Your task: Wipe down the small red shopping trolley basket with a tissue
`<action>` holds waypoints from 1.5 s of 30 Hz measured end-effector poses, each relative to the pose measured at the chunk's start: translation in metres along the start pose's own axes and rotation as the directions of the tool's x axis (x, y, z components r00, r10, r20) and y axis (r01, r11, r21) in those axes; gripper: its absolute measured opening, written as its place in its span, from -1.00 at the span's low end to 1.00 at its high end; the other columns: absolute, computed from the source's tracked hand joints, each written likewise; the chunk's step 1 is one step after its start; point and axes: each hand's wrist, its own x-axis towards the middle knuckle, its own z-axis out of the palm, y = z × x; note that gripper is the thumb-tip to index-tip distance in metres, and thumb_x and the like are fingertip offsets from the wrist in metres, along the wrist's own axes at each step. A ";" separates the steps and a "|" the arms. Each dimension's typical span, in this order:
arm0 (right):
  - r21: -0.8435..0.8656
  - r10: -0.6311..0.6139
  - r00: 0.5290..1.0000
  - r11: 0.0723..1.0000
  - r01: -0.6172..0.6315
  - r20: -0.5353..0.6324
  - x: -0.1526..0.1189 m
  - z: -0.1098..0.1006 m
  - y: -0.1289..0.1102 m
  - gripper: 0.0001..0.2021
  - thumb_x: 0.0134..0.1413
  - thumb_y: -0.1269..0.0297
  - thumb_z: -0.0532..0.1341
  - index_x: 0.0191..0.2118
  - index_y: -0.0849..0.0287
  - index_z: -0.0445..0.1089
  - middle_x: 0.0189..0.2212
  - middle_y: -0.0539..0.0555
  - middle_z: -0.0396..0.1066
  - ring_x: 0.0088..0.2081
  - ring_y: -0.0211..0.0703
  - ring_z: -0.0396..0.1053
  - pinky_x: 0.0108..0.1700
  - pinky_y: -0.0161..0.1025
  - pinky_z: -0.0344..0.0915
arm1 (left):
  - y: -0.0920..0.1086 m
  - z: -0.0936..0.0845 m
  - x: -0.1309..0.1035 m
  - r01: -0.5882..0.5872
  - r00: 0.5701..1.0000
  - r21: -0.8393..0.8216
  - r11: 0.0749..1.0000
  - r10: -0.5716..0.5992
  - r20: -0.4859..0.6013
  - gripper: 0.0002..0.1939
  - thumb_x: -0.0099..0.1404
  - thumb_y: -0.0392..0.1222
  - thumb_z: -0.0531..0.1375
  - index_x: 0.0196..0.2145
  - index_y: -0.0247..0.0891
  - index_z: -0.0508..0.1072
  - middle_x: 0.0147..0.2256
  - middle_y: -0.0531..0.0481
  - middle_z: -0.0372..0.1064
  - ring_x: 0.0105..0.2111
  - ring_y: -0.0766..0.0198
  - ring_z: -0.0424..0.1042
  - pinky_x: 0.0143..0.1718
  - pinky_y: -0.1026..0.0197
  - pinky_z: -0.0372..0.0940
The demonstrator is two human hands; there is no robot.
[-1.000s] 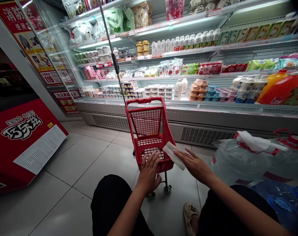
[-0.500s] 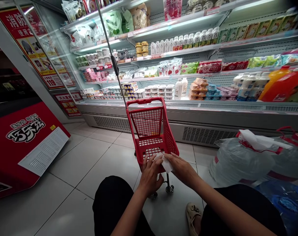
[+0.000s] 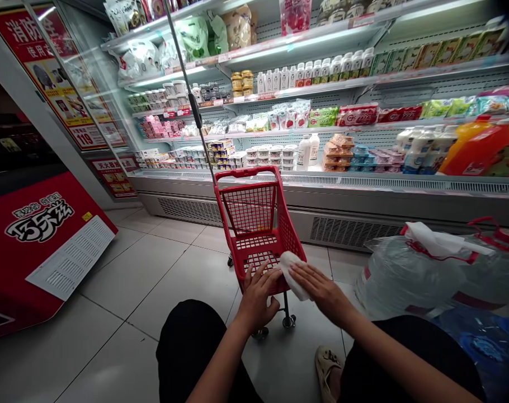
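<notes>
A small red shopping cart point(image 3: 291, 224) stands on the tiled floor in front of me, its near end between my hands and the fridge. Beneath the fingers of my right hand point(image 3: 319, 288) a white cloth point(image 3: 291, 267) lies against the cart's near right corner; the hand is pressed on it with fingers stretched out. My left hand point(image 3: 257, 296) rests at the near edge of the cart with its fingers apart and nothing held in it.
An open dairy fridge point(image 3: 254, 196) with stocked shelves runs behind the cart. At the right stand large water bottles point(image 3: 409, 274) with another white cloth point(image 3: 443, 238) on top. A red freezer point(image 3: 90, 212) is at the left. My knees flank my arms.
My right hand has slid slightly right, away from my left hand, and more of the white cloth shows. My left hand has stayed nearly in place. The view has shifted slightly.
</notes>
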 end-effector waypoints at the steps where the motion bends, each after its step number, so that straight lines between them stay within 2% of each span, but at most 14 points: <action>1: 0.012 0.001 1.000 1.000 -0.001 -0.004 0.001 0.001 -0.010 -0.23 0.27 0.66 -0.07 0.53 0.08 -0.17 0.40 0.08 0.20 0.42 -0.12 0.10 0.40 0.03 0.24 | 0.000 -0.001 0.000 0.011 1.000 -0.029 1.000 -0.011 -0.001 -0.19 0.15 -0.40 0.17 0.36 -0.05 0.25 0.29 0.02 0.36 0.45 0.02 0.01 0.49 -0.23 -0.34; 4: 0.027 -0.056 0.998 0.998 0.055 0.015 0.002 -0.002 -0.020 -0.25 0.30 0.65 -0.07 0.53 0.05 -0.17 0.40 0.05 0.20 0.42 -0.14 0.11 0.41 0.00 0.21 | -0.004 -0.007 0.000 0.025 1.000 -0.114 0.993 -0.026 -0.009 -0.24 0.14 -0.43 0.13 0.29 -0.04 0.35 0.23 0.04 0.43 0.45 0.04 0.04 0.48 -0.24 -0.36; 8: 0.020 -0.156 0.986 0.988 0.155 0.057 0.005 -0.013 0.012 -0.27 0.36 0.62 -0.05 0.53 0.02 -0.21 0.39 0.03 0.21 0.40 -0.18 0.14 0.42 -0.03 0.18 | -0.011 -0.015 -0.001 0.061 0.996 -0.196 0.979 -0.073 -0.051 -0.31 0.12 -0.44 0.09 0.18 -0.01 0.46 0.16 0.08 0.50 0.42 0.12 0.12 0.47 -0.23 -0.35; 13: 0.028 -0.145 0.988 0.989 0.144 0.056 0.022 -0.013 0.044 -0.25 0.33 0.65 -0.04 0.52 0.01 -0.17 0.39 0.06 0.23 0.40 -0.18 0.16 0.41 0.02 0.20 | -0.025 -0.027 -0.004 0.099 0.991 -0.242 0.965 -0.117 -0.060 -0.41 0.12 -0.41 0.06 0.04 -0.03 0.55 0.04 0.06 0.59 0.36 0.12 0.25 0.47 -0.28 -0.45; 16: 0.022 -0.068 0.998 0.997 0.068 0.011 0.035 -0.005 0.034 -0.26 0.30 0.67 -0.02 0.50 0.04 -0.06 0.37 0.10 0.26 0.40 -0.13 0.16 0.38 0.07 0.25 | -0.035 -0.036 -0.008 0.113 0.990 -0.288 0.951 -0.134 -0.051 -0.48 0.17 -0.38 0.05 -0.03 -0.02 0.59 0.00 0.07 0.61 0.32 0.13 0.31 0.47 -0.27 -0.52; 19: 0.044 -0.040 0.998 0.998 0.042 -0.040 0.040 0.005 0.005 -0.31 0.29 0.65 0.03 0.46 0.07 0.08 0.31 0.11 0.34 0.38 -0.08 0.20 0.36 0.10 0.28 | -0.043 -0.040 -0.009 0.119 0.988 -0.290 0.949 -0.142 -0.058 -0.60 0.32 -0.31 0.02 -0.11 -0.02 0.62 -0.06 0.07 0.63 0.30 0.13 0.33 0.47 -0.28 -0.56; 21: 0.063 -0.062 0.997 0.996 0.066 -0.050 0.040 0.010 -0.021 -0.32 0.28 0.65 0.05 0.46 0.09 0.10 0.29 0.11 0.38 0.37 -0.07 0.23 0.37 0.09 0.29 | -0.043 -0.036 -0.007 0.163 0.976 -0.236 0.958 -0.192 -0.106 -0.59 0.45 -0.25 -0.03 -0.06 -0.03 0.61 0.00 0.06 0.61 0.34 0.12 0.28 0.46 -0.32 -0.57; 23: 0.068 -0.083 0.995 0.994 0.086 -0.046 0.040 0.012 -0.045 -0.29 0.26 0.67 0.03 0.47 0.14 0.06 0.31 0.13 0.35 0.37 -0.08 0.23 0.38 0.06 0.27 | -0.039 -0.027 -0.003 0.262 0.938 -0.120 0.958 -0.282 -0.202 -0.59 0.53 -0.17 -0.04 0.12 -0.05 0.54 0.20 -0.02 0.47 0.42 0.05 0.12 0.44 -0.40 -0.52; 26: 0.047 -0.118 0.992 0.992 0.120 -0.053 0.042 0.013 -0.070 -0.29 0.25 0.67 0.00 0.48 0.22 0.03 0.34 0.16 0.29 0.37 -0.07 0.22 0.38 0.01 0.28 | -0.024 -0.011 0.004 0.399 0.874 0.050 0.916 -0.364 -0.322 -0.48 0.54 -0.04 0.03 0.39 -0.08 0.26 0.48 -0.13 -0.07 0.50 -0.11 -0.24 0.42 -0.47 -0.37; 29: 0.039 -0.186 0.982 0.982 0.187 -0.028 0.044 0.009 -0.075 -0.35 0.31 0.63 0.01 0.47 0.18 0.07 0.35 0.14 0.28 0.37 -0.07 0.21 0.38 -0.01 0.28 | -0.012 -0.001 0.004 0.416 0.881 0.103 0.904 -0.372 -0.294 -0.38 0.56 -0.01 -0.02 0.49 -0.04 0.00 0.53 -0.09 -0.37 0.51 -0.12 -0.37 0.43 -0.44 -0.29; 33: 0.062 -0.253 0.966 0.966 0.250 0.045 0.043 -0.001 -0.045 -0.36 0.37 0.57 0.02 0.50 0.16 -0.03 0.40 0.10 0.19 0.41 -0.12 0.14 0.42 -0.02 0.21 | -0.011 0.000 -0.004 0.371 0.911 0.128 0.920 -0.333 -0.244 -0.30 0.55 0.09 -0.01 0.52 0.02 -0.17 0.53 -0.07 -0.39 0.51 -0.13 -0.35 0.42 -0.45 -0.34; 39: -0.024 -0.042 0.999 0.999 0.042 0.010 0.042 -0.005 0.026 -0.31 0.37 0.62 -0.04 0.52 0.05 -0.11 0.39 0.10 0.23 0.40 -0.10 0.16 0.41 0.11 0.21 | -0.022 0.000 -0.005 0.343 0.923 0.190 0.920 -0.292 -0.251 -0.20 0.52 0.12 0.05 0.52 0.00 -0.27 0.53 -0.06 -0.33 0.51 -0.10 -0.38 0.43 -0.41 -0.50; 42: -0.048 0.051 0.998 0.997 -0.053 -0.043 0.041 0.000 0.027 -0.32 0.36 0.61 -0.05 0.51 0.07 -0.08 0.38 0.13 0.24 0.40 -0.09 0.16 0.40 0.12 0.21 | -0.024 -0.002 -0.002 0.373 0.918 0.231 0.899 -0.320 -0.235 -0.20 0.53 0.06 0.04 0.52 -0.04 -0.30 0.53 -0.08 -0.38 0.51 -0.10 -0.39 0.43 -0.41 -0.45; 45: -0.040 0.064 0.996 0.997 -0.067 -0.061 0.039 0.006 -0.002 -0.33 0.36 0.60 -0.04 0.51 0.11 -0.05 0.38 0.14 0.24 0.41 -0.08 0.14 0.41 0.11 0.21 | -0.019 -0.007 0.002 0.405 0.906 0.275 0.872 -0.341 -0.252 -0.22 0.53 -0.10 0.02 0.52 -0.07 -0.34 0.53 -0.11 -0.40 0.51 -0.09 -0.38 0.44 -0.40 -0.39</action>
